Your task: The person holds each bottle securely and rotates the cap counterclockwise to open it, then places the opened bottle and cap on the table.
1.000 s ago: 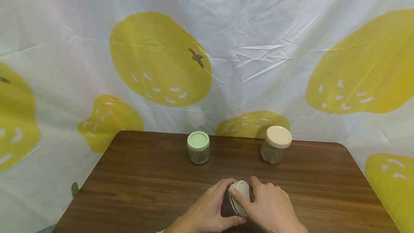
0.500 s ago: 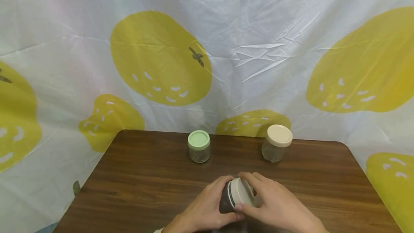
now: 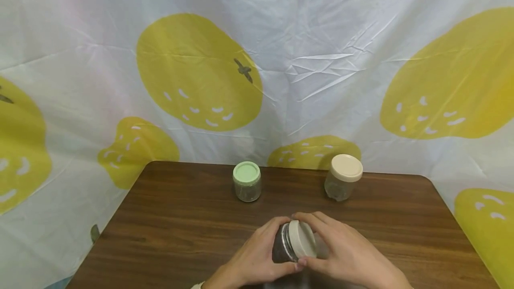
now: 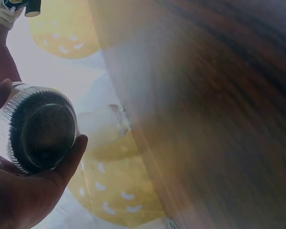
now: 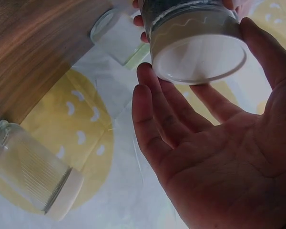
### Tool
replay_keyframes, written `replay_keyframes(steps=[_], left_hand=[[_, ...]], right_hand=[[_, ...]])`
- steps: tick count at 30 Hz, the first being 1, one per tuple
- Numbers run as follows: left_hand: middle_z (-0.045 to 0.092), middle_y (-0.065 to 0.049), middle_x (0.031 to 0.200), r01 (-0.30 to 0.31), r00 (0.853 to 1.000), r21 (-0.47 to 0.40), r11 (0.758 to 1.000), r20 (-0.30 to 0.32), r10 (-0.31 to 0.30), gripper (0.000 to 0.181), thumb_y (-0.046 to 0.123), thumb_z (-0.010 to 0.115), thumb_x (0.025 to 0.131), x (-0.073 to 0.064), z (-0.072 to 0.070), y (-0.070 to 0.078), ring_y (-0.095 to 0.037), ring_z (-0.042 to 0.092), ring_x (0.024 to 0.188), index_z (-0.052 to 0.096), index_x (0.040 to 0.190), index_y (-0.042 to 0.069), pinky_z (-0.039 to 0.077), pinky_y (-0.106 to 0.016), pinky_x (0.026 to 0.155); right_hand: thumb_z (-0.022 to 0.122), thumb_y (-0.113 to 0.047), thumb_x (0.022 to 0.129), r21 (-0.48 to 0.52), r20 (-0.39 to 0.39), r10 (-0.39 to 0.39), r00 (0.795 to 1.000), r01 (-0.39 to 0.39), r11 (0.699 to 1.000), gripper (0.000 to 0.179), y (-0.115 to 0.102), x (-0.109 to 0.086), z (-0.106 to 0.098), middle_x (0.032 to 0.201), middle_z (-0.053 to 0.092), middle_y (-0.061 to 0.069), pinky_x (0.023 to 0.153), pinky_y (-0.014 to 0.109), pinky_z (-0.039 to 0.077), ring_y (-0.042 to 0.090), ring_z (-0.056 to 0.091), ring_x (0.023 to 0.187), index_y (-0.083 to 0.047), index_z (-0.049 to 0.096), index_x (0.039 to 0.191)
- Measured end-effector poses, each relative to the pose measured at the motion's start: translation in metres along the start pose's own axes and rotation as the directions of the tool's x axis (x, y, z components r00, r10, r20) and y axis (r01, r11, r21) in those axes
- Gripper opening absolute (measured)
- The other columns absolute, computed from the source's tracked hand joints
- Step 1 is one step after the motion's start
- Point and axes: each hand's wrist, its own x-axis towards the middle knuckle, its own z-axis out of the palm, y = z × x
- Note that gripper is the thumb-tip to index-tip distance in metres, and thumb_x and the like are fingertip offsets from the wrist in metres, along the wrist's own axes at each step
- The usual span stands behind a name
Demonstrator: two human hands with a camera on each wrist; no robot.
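Observation:
My left hand (image 3: 254, 255) grips a small glass jar (image 3: 280, 245) with dark contents, fingers round the far side and thumb on the near side. The jar is tipped over, its off-white lid (image 3: 304, 240) facing right. Between the dark contents and the lid shows a clear glass band. Fingers and thumb of my right hand (image 3: 347, 251) pinch the lid by its rim, the palm standing off the flat top in the right wrist view. Ridged glass round the jar's base (image 4: 47, 133) points at the left wrist camera.
At the back of the brown wooden table (image 3: 168, 217) stands a clear jar with a green lid (image 3: 246, 173). Farther right is a taller clear jar with a cream lid (image 3: 347, 167). A white cloth with yellow fruit prints (image 3: 313, 84) hangs behind the table.
My right hand has shifted from over the lid to its right side, fingers now along the rim. The lid has moved slightly right, and more of the glass neck shows. Both back jars stay put.

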Motion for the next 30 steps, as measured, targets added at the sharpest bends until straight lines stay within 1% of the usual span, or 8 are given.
replay_keyframes(steps=[5, 9, 12, 15, 18, 23, 28, 30], left_hand=[[0.063, 0.009, 0.134, 0.003, 1.000, -0.024, 1.000, 0.004, -0.003, 0.079, 0.057, 0.083, 0.084, 0.000, -0.001, -0.001, -0.004, 0.062, 0.111, 0.046, 0.147, 0.028, 0.055, -0.026, 0.093], [0.063, 0.008, 0.134, 0.013, 1.000, -0.019, 1.000, 0.005, -0.013, 0.080, 0.055, 0.085, 0.083, 0.000, -0.001, -0.003, -0.005, 0.062, 0.113, 0.045, 0.147, 0.028, 0.055, -0.027, 0.094], [0.063, 0.007, 0.134, 0.019, 1.000, -0.014, 1.000, -0.001, -0.019, 0.082, 0.053, 0.086, 0.081, 0.001, 0.000, -0.004, -0.006, 0.062, 0.114, 0.045, 0.147, 0.027, 0.055, -0.027, 0.095], [0.064, 0.006, 0.131, 0.023, 1.000, -0.025, 0.999, -0.012, -0.023, 0.083, 0.052, 0.088, 0.079, 0.002, 0.001, -0.006, -0.007, 0.062, 0.113, 0.046, 0.146, 0.026, 0.055, -0.029, 0.095], [0.065, 0.005, 0.129, 0.034, 0.999, -0.047, 0.998, -0.021, -0.035, 0.083, 0.051, 0.090, 0.077, 0.004, 0.001, -0.009, -0.007, 0.062, 0.112, 0.048, 0.142, 0.024, 0.055, -0.029, 0.096], [0.065, 0.004, 0.127, 0.063, 0.998, -0.061, 0.996, -0.023, -0.065, 0.082, 0.053, 0.092, 0.075, 0.009, 0.000, -0.013, -0.009, 0.062, 0.112, 0.048, 0.138, 0.023, 0.054, -0.029, 0.095], [0.066, 0.003, 0.125, 0.079, 0.995, -0.070, 0.994, -0.051, -0.082, 0.083, 0.049, 0.094, 0.072, 0.015, 0.000, -0.018, -0.010, 0.064, 0.108, 0.049, 0.136, 0.021, 0.054, -0.029, 0.094], [0.067, 0.003, 0.125, 0.089, 0.993, -0.073, 0.993, -0.066, -0.094, 0.084, 0.049, 0.095, 0.071, 0.018, 0.001, -0.019, -0.012, 0.064, 0.109, 0.049, 0.136, 0.021, 0.055, -0.030, 0.094]], right_hand=[[0.090, -0.046, 0.079, 0.005, 0.000, 0.016, 1.000, -0.016, 1.000, 0.083, -0.001, -0.001, -0.001, 0.135, 0.062, -0.020, 0.089, 0.033, 0.060, 0.001, 0.065, 0.112, -0.031, 0.052, 0.152], [0.088, -0.050, 0.082, 0.002, -0.009, 0.019, 1.000, -0.019, 1.000, 0.081, 0.000, -0.001, -0.003, 0.138, 0.062, -0.019, 0.090, 0.035, 0.060, 0.003, 0.066, 0.114, -0.031, 0.051, 0.152], [0.087, -0.050, 0.084, 0.012, -0.020, 0.016, 1.000, -0.016, 1.000, 0.080, 0.002, -0.002, -0.004, 0.139, 0.061, -0.019, 0.090, 0.034, 0.060, 0.001, 0.065, 0.113, -0.032, 0.051, 0.152], [0.088, -0.047, 0.084, 0.017, -0.021, 0.022, 1.000, -0.021, 1.000, 0.080, 0.003, -0.002, -0.005, 0.141, 0.060, -0.020, 0.090, 0.033, 0.060, 0.001, 0.065, 0.113, -0.035, 0.049, 0.153], [0.089, -0.041, 0.083, 0.024, -0.014, 0.040, 0.999, -0.039, 0.999, 0.081, 0.005, -0.003, -0.006, 0.142, 0.059, -0.019, 0.089, 0.033, 0.059, 0.000, 0.064, 0.112, -0.034, 0.049, 0.152], [0.090, -0.031, 0.079, 0.027, -0.003, 0.057, 0.998, -0.057, 0.998, 0.078, 0.008, -0.004, -0.004, 0.137, 0.061, -0.016, 0.086, 0.030, 0.058, 0.000, 0.063, 0.106, -0.027, 0.053, 0.148], [0.090, -0.031, 0.079, 0.022, 0.001, 0.078, 0.997, -0.078, 0.997, 0.077, 0.011, -0.006, 0.000, 0.136, 0.062, -0.016, 0.088, 0.032, 0.059, 0.001, 0.063, 0.108, -0.027, 0.053, 0.146], [0.089, -0.032, 0.080, 0.034, 0.001, 0.084, 0.996, -0.084, 0.996, 0.076, 0.014, -0.007, 0.001, 0.133, 0.063, -0.017, 0.089, 0.032, 0.059, 0.000, 0.064, 0.110, -0.027, 0.052, 0.146]])
